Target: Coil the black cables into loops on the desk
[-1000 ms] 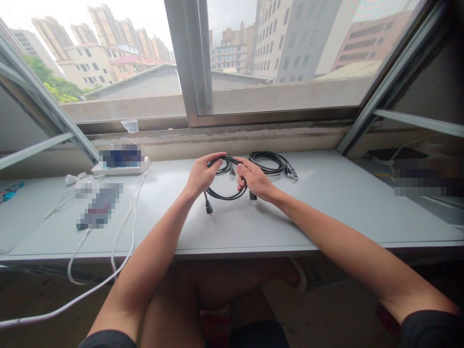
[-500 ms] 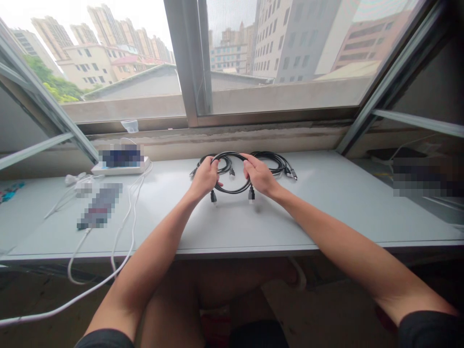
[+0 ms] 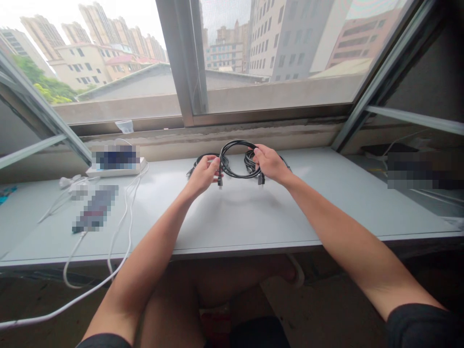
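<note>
Pinching the coil between them, left hand and right hand could spill its loops if either slackens above its plug.

A coiled black cable lies partly hidden behind the person's bare right hand; a dark, pixelated slab, perhaps a phone, defies reading; a thick white cord exits at left.

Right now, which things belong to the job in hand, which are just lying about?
In the job: raised black cable coil, left hand, right hand; likely both coils behind.
Lying about, seemingly: white power strip, white cables, clear plastic piece, pixelated object.
</note>
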`<act>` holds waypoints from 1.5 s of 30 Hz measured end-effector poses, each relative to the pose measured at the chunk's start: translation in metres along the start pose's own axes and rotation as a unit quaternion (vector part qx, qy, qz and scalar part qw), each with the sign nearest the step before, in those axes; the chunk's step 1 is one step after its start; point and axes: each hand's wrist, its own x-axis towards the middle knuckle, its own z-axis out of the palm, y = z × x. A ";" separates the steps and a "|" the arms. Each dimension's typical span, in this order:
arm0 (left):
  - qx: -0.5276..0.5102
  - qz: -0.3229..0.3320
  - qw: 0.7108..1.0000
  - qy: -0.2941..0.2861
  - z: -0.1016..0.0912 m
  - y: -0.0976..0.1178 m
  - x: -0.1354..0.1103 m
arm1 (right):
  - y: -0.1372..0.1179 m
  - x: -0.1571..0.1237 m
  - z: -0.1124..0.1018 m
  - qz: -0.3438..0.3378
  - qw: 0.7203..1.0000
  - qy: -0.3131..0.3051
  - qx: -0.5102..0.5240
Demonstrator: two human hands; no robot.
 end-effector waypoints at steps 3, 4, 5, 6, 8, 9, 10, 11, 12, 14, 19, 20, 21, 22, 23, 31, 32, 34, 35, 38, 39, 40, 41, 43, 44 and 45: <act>0.030 0.000 1.000 0.002 -0.003 0.000 0.001 | 0.014 0.013 -0.033 0.039 0.995 0.084 -0.023; 0.045 0.001 0.999 -0.002 -0.004 -0.001 0.001 | 0.020 0.016 -0.045 0.062 0.993 0.097 -0.026; 0.060 0.001 0.998 -0.008 -0.004 -0.002 0.002 | 0.026 0.019 -0.055 0.089 0.989 0.115 -0.031; 0.074 0.002 0.997 -0.015 -0.004 -0.002 0.002 | 0.033 0.021 -0.064 0.114 0.985 0.128 -0.036; 0.096 0.006 0.995 -0.028 -0.004 -0.003 0.001 | 0.044 0.024 -0.076 0.160 0.975 0.146 -0.045; 0.103 0.007 0.994 -0.033 -0.004 -0.004 0.001 | 0.049 0.025 -0.080 0.182 0.971 0.148 -0.053; 0.109 0.007 0.993 -0.038 -0.004 -0.004 0.001 | 0.053 0.026 -0.082 0.200 0.967 0.145 -0.066; 0.113 0.007 0.993 -0.041 -0.005 -0.004 0.001 | 0.057 0.026 -0.084 0.215 0.963 0.138 -0.088; 0.117 0.007 0.992 -0.042 -0.005 -0.005 0.001 | 0.059 0.027 -0.085 0.222 0.959 0.127 -0.122; 0.131 0.010 0.990 -0.043 -0.006 -0.006 0.002 | 0.062 0.028 -0.086 0.208 0.948 0.105 -0.217; 0.229 0.053 0.972 -0.015 -0.012 -0.014 0.005 | 0.061 0.026 -0.090 0.133 0.913 0.082 -0.376; 0.256 0.060 0.965 0.002 -0.014 -0.015 0.007 | 0.060 0.026 -0.090 0.134 0.910 0.072 -0.385; 0.281 0.064 0.957 0.023 -0.016 -0.016 0.008 | 0.060 0.025 -0.090 0.136 0.908 0.060 -0.391; 0.305 0.065 0.949 0.044 -0.019 -0.017 0.010 | 0.060 0.025 -0.090 0.137 0.907 0.049 -0.394; 0.328 0.062 0.940 0.067 -0.022 -0.017 0.013 | 0.060 0.025 -0.090 0.140 0.908 0.040 -0.393; 0.491 -0.135 0.849 0.140 -0.052 -0.022 0.064 | 0.064 0.030 -0.083 0.130 0.932 0.009 -0.339; 0.498 -0.156 0.846 0.110 -0.054 -0.023 0.071 | 0.065 0.030 -0.081 0.125 0.932 0.013 -0.339; 0.505 -0.167 0.844 0.069 -0.055 -0.025 0.084 | 0.066 0.030 -0.078 0.124 0.932 0.028 -0.339; 0.507 -0.167 0.844 0.061 -0.054 -0.026 0.089 | 0.066 0.030 -0.077 0.126 0.932 0.041 -0.338; 0.507 -0.165 0.844 0.061 -0.049 -0.026 0.099 | 0.064 0.030 -0.075 0.121 0.929 0.086 -0.339; 0.506 -0.163 0.845 0.061 -0.047 -0.026 0.099 | 0.062 0.030 -0.074 0.111 0.927 0.104 -0.342; 0.504 -0.161 0.846 0.061 -0.047 -0.026 0.099 | 0.059 0.029 -0.074 0.096 0.925 0.123 -0.346; 0.502 -0.158 0.848 0.062 -0.047 -0.026 0.098 | 0.054 0.028 -0.073 0.074 0.922 0.144 -0.351; 0.498 -0.149 0.852 0.067 -0.049 -0.026 0.093 | 0.040 0.025 -0.070 0.019 0.917 0.184 -0.354; 0.498 -0.145 0.852 0.070 -0.051 -0.026 0.089 | 0.031 0.022 -0.068 -0.010 0.915 0.199 -0.352; 0.494 -0.141 0.855 0.075 -0.053 -0.026 0.085 | 0.021 0.019 -0.065 -0.038 0.915 0.209 -0.342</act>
